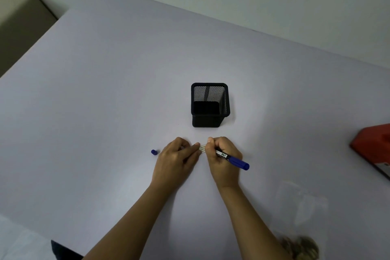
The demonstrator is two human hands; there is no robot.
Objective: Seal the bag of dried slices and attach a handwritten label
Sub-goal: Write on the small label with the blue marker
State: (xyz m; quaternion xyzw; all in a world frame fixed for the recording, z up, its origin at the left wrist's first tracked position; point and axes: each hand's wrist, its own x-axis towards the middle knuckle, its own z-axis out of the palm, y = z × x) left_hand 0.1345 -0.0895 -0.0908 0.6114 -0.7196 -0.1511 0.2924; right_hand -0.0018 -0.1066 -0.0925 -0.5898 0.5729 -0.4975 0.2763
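My right hand grips a blue marker, tip down on a small white label that lies on the table. My left hand rests beside it, fingertips pressing the label's left end. The marker's blue cap lies on the table to the left of my left hand. A clear plastic bag lies flat at the lower right, with dried slices showing blurred at its near end by my right forearm.
A black mesh pen holder stands just beyond my hands. A red box sits at the right edge of the pale lilac table. The table's left edge drops off toward a beige seat.
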